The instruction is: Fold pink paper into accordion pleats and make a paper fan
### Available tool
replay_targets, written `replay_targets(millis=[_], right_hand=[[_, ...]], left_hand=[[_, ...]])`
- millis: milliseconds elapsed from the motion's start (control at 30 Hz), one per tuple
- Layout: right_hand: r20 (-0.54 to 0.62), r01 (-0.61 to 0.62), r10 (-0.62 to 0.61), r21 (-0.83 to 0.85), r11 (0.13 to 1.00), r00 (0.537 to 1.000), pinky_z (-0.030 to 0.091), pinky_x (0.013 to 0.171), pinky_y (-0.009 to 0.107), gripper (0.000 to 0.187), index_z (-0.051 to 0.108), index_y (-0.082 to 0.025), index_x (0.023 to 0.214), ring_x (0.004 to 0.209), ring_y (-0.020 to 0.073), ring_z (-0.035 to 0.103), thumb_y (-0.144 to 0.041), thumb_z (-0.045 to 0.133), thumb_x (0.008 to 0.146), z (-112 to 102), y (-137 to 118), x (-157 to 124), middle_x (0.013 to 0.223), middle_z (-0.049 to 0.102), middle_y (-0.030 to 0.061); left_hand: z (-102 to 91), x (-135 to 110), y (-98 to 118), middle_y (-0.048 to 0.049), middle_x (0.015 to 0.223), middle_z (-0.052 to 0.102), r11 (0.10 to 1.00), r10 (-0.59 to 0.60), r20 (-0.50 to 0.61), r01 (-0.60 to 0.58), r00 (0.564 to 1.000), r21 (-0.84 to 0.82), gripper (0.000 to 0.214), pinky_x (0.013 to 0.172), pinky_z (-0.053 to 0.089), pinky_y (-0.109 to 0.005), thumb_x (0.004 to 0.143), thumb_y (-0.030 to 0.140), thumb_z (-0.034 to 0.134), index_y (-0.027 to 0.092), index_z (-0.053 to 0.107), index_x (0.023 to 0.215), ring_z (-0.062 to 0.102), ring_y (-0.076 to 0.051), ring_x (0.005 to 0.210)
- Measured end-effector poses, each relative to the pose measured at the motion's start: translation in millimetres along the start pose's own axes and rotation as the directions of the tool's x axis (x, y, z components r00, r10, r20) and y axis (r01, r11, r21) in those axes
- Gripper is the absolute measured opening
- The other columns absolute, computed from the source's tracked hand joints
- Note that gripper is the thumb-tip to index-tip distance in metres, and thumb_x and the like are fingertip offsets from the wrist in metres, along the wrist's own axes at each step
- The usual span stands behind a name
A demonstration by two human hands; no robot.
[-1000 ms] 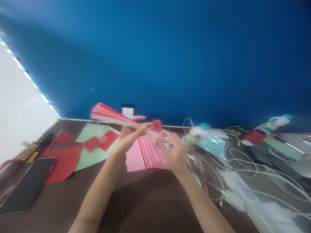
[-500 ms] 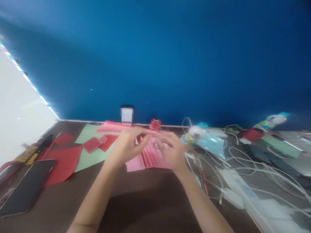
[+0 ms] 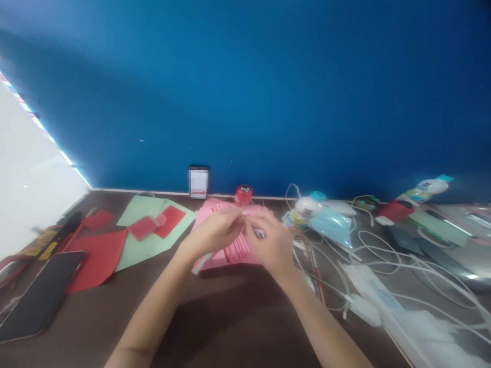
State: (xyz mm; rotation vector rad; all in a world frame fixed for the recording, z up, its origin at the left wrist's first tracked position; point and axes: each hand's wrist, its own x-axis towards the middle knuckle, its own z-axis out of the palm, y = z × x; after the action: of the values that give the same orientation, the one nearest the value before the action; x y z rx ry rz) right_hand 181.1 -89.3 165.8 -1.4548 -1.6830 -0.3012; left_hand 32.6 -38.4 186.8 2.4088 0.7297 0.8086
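My left hand (image 3: 218, 227) and my right hand (image 3: 270, 240) meet fingertip to fingertip above a pink paper sheet (image 3: 207, 208). Both are closed in a pinch. Pink paper shows at their fingertips, blurred and mostly covered by the fingers. Beneath them lies a pleated piece of red-pink paper (image 3: 233, 254), its folds running toward me. A pale strip end (image 3: 201, 262) sticks out below my left wrist. Just behind the fingers stands a red can-like object (image 3: 243, 194).
Left are green paper (image 3: 134, 255), red paper pieces (image 3: 95, 258) and a dark phone (image 3: 44, 294). Another phone (image 3: 198, 182) leans on the blue wall. To the right lie a white bottle (image 3: 307, 207), a blue packet (image 3: 332, 225), tangled white cables (image 3: 383, 266) and a power strip (image 3: 378, 299).
The folded pink strip that stuck out leftward from my fingers no longer extends there. My left hand has turned and come closer to the right. A pale strip end now shows below my left wrist.
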Motion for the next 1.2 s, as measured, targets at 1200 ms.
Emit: replay_targets(millis=[1200], right_hand=[[-0.106,0.197,-0.189,0.076,0.977,0.976,0.044,0.067,0.027,0.01,0.057,-0.02,0.081,0.078,0.0173,0.06,-0.018,0.048,0.085,-12.7,1.0,-2.8,0.08,0.064,0.0042]], left_hand=[[0.5,-3.9,13.7,-0.0035,0.075,0.062,0.841,-0.171,-0.052,0.118,0.984,-0.528,0.022,0.062,0.042,-0.025,0.084,0.029,0.046,0.016,0.062,0.076,0.055,-0.013,0.069]])
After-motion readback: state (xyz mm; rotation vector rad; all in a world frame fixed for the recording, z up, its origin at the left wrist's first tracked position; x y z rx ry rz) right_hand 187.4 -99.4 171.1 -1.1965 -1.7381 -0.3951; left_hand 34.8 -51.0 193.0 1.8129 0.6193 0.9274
